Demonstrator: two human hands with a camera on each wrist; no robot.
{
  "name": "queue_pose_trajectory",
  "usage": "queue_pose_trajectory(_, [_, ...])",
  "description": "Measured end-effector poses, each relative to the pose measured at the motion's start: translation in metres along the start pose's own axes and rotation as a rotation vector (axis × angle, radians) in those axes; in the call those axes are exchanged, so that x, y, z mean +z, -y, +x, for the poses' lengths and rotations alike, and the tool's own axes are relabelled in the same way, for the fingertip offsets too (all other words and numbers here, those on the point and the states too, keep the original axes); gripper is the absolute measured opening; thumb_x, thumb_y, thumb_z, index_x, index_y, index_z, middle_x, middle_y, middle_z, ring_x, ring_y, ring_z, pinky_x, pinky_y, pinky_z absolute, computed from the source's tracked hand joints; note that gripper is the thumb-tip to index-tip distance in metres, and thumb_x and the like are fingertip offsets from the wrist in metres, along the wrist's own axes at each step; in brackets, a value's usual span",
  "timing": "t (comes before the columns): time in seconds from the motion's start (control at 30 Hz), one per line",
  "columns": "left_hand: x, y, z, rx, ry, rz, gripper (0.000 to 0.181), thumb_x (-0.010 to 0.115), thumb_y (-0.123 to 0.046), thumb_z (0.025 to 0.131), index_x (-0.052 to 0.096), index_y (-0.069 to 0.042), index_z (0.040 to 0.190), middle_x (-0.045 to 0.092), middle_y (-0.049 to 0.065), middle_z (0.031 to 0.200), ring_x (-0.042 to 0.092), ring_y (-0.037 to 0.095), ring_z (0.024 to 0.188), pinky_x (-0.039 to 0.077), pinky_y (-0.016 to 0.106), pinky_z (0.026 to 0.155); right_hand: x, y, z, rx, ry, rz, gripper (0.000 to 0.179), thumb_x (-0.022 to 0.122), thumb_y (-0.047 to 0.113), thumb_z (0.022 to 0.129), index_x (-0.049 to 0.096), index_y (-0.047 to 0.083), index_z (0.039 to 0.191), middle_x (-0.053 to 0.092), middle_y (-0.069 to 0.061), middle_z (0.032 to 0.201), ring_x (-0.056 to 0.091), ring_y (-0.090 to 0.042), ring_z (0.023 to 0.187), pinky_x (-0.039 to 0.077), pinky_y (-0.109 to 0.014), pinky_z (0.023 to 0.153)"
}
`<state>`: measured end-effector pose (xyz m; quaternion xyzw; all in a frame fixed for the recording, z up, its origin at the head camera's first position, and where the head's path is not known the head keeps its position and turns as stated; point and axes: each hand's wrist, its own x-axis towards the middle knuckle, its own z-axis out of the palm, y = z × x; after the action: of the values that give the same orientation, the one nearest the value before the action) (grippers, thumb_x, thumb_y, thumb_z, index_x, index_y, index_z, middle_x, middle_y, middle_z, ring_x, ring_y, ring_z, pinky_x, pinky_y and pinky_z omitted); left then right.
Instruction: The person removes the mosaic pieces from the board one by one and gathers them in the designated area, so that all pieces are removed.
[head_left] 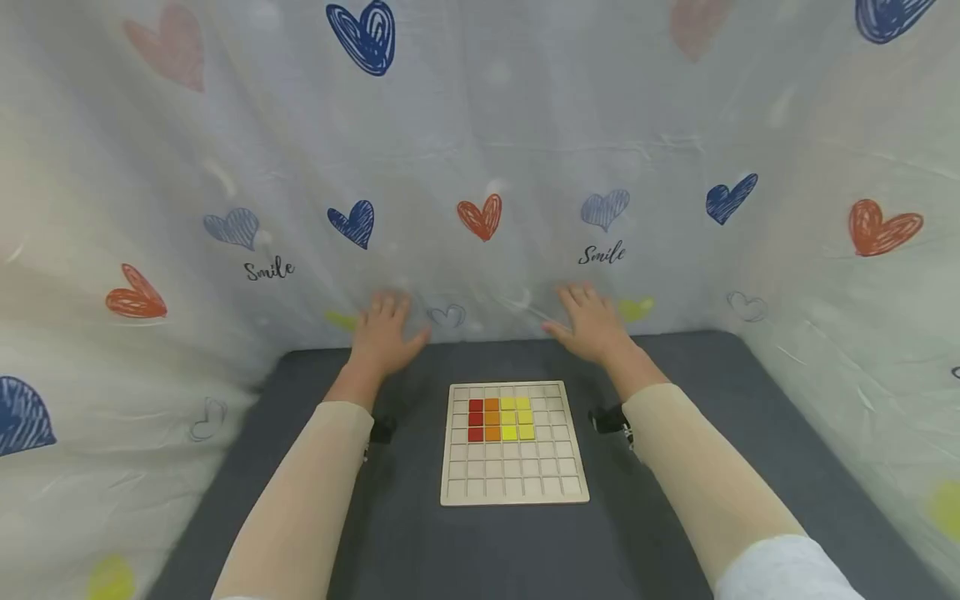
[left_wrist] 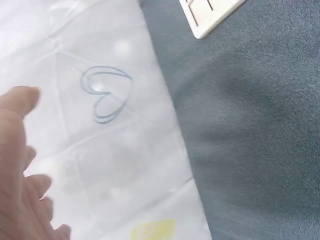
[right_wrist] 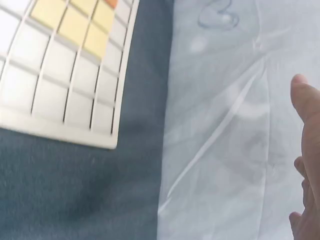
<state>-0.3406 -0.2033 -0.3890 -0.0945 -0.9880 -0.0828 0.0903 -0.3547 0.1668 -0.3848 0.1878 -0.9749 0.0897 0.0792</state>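
Observation:
A square wooden grid board [head_left: 516, 492] lies on the dark table between the forearms. Red tiles [head_left: 476, 419], orange tiles [head_left: 492, 419] and yellow tiles [head_left: 517, 418] fill a block of its cells; the other cells show pale wood. My left hand [head_left: 384, 337] is stretched out beyond the board's far left corner, fingers spread and holding nothing. Beyond the far right corner, my right hand [head_left: 592, 325] reaches out the same way, its thumb apart from the fingers. In the right wrist view, the board's corner and a few yellow tiles [right_wrist: 70, 25] show beside that hand.
A white curtain [head_left: 480, 108] printed with hearts and the word Smile hangs behind the table and along both sides. The dark table [head_left: 480, 550] ends at a far edge just under the hands. Black wrist cameras [head_left: 609, 418] are strapped below the wrists.

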Motion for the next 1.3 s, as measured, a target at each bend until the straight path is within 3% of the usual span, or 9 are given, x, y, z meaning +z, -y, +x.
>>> queue_pose_trajectory(0.2, [0.005, 0.002, -0.016, 0.065, -0.012, -0.047, 0.082, 0.056, -0.050, 0.103, 0.023, -0.007, 0.164, 0.020, 0.023, 0.166, 0.011, 0.045, 0.153, 0.017, 0.065, 0.117, 0.010, 0.011, -0.007, -0.096, -0.063, 0.079, 0.077, 0.058, 0.049, 0.103, 0.032, 0.003, 0.160, 0.029, -0.023, 0.163, 0.016, -0.044, 0.152, 0.015, -0.065, 0.117])
queue_pose_trajectory(0.37, [0.005, 0.001, -0.035, 0.070, -0.026, -0.164, 0.082, 0.061, -0.046, 0.102, 0.023, -0.009, 0.165, 0.022, 0.023, 0.166, 0.012, 0.044, 0.153, 0.020, 0.065, 0.116, 0.021, 0.021, -0.018, -0.166, -0.067, 0.194, 0.074, 0.065, 0.040, 0.102, 0.037, 0.000, 0.158, 0.038, -0.022, 0.159, 0.024, -0.045, 0.149, 0.015, -0.064, 0.117])
queue_pose_trajectory(0.47, [0.007, 0.000, -0.047, 0.053, -0.031, -0.248, 0.082, 0.062, -0.046, 0.102, 0.023, -0.014, 0.166, 0.022, 0.020, 0.167, 0.013, 0.042, 0.154, 0.022, 0.065, 0.115, 0.027, 0.027, -0.027, -0.190, -0.060, 0.278, 0.070, 0.067, 0.035, 0.101, 0.041, 0.001, 0.156, 0.041, -0.021, 0.158, 0.031, -0.043, 0.148, 0.022, -0.061, 0.117])
queue_pose_trajectory(0.67, [0.015, -0.002, -0.067, 0.026, -0.044, -0.432, 0.077, 0.064, -0.043, 0.102, 0.028, -0.017, 0.165, 0.026, 0.013, 0.167, 0.024, 0.037, 0.152, 0.026, 0.062, 0.115, 0.044, 0.046, -0.040, -0.143, 0.005, 0.392, 0.062, 0.067, 0.033, 0.102, 0.048, 0.005, 0.153, 0.048, -0.017, 0.154, 0.042, -0.038, 0.142, 0.035, -0.054, 0.112])
queue_pose_trajectory(0.97, [0.043, -0.011, -0.095, 0.054, -0.025, -0.595, 0.069, 0.068, -0.035, 0.101, 0.040, -0.011, 0.159, 0.052, 0.017, 0.150, 0.047, 0.038, 0.138, 0.038, 0.059, 0.108, 0.066, 0.070, -0.048, -0.030, 0.098, 0.563, 0.052, 0.069, 0.031, 0.101, 0.058, 0.009, 0.147, 0.054, -0.011, 0.148, 0.050, -0.035, 0.136, 0.041, -0.053, 0.107])
queue_pose_trajectory(1.07, [0.054, -0.013, -0.103, 0.044, 0.001, -0.682, 0.063, 0.069, -0.030, 0.101, 0.046, -0.013, 0.157, 0.060, 0.012, 0.140, 0.058, 0.033, 0.127, 0.044, 0.054, 0.104, 0.073, 0.076, -0.048, -0.005, 0.098, 0.602, 0.049, 0.070, 0.029, 0.100, 0.061, 0.009, 0.144, 0.056, -0.011, 0.145, 0.050, -0.035, 0.135, 0.041, -0.054, 0.107])
queue_pose_trajectory(1.17, [0.065, -0.011, -0.107, 0.027, 0.040, -0.738, 0.058, 0.070, -0.027, 0.101, 0.051, -0.015, 0.154, 0.067, 0.004, 0.125, 0.066, 0.023, 0.104, 0.052, 0.046, 0.090, 0.081, 0.084, -0.045, -0.003, 0.094, 0.622, 0.046, 0.070, 0.025, 0.100, 0.063, 0.005, 0.140, 0.059, -0.012, 0.141, 0.052, -0.036, 0.133, 0.042, -0.054, 0.106])
queue_pose_trajectory(1.3, [0.082, -0.010, -0.108, 0.028, 0.123, -0.726, 0.054, 0.070, -0.027, 0.100, 0.055, -0.011, 0.150, 0.066, -0.005, 0.101, 0.057, 0.013, 0.073, 0.048, 0.034, 0.064, 0.096, 0.094, -0.040, -0.017, 0.099, 0.573, 0.041, 0.071, 0.024, 0.099, 0.067, 0.004, 0.135, 0.059, -0.014, 0.137, 0.053, -0.037, 0.129, 0.044, -0.053, 0.104])
